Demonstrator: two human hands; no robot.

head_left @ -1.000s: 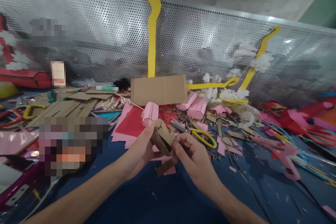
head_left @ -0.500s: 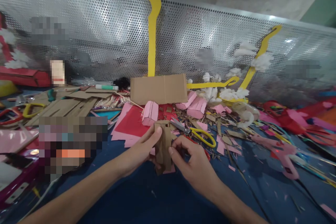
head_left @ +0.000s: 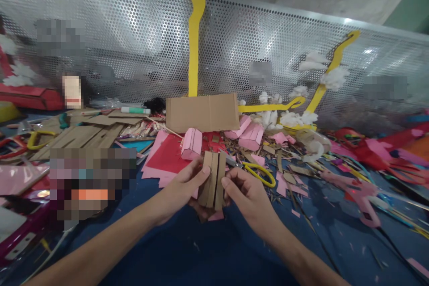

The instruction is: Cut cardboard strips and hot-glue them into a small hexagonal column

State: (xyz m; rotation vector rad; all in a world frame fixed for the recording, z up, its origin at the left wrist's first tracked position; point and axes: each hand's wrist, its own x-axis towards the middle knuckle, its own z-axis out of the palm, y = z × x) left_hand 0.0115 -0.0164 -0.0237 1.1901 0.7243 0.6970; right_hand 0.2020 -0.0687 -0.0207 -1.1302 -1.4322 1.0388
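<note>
Cardboard piece (head_left: 212, 178): plain brown corrugated board, folded along lengthwise creases into narrow parallel panels. Three panels face the camera, with a dark slit between the middle and right ones. It stands roughly upright, with the top tipped slightly left, long axis vertical. The top edge is cut straight; the bottom edge is hidden behind the fingers. It is held clear above the blue table (head_left: 208, 254), pinched between both hands: left hand (head_left: 182, 187) thumb on the left panel, right hand (head_left: 246, 194) thumb on the right edge. No print or tape visible on it.
</note>
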